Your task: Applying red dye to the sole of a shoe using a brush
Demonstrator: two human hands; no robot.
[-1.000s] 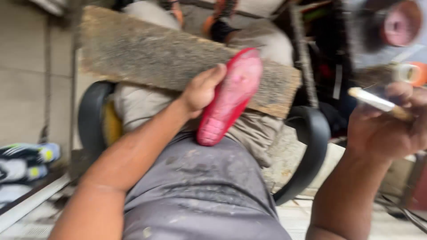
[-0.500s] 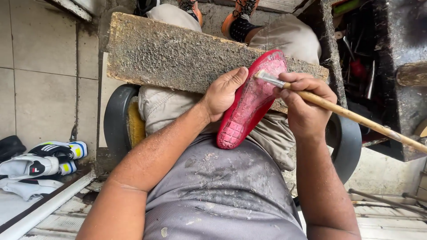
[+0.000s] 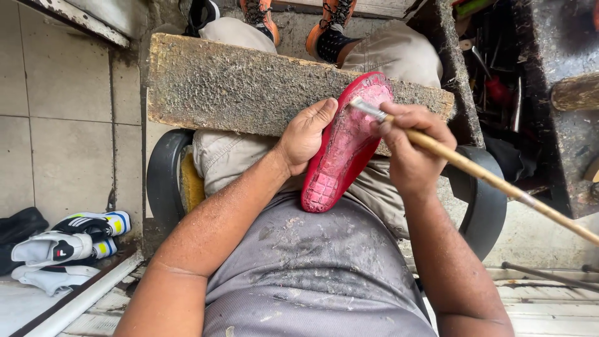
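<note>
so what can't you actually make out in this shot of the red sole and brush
Head view only:
- Red rubber shoe sole: its upper side faces down, hidden.
- Long wooden-handled brush: handle end cut off by the right edge; bristles too small to read.
- Right hand: palm turned away.
- Left hand: fingertips hidden behind the sole.

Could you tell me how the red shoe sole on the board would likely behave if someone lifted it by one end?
The red rubber shoe sole looks thin and moulded, so it would probably bend and feel light. It overhangs the rough wooden board, steadied by the left hand, so it might slip off if released. The textured surface where the brush touches could be wet.
</note>
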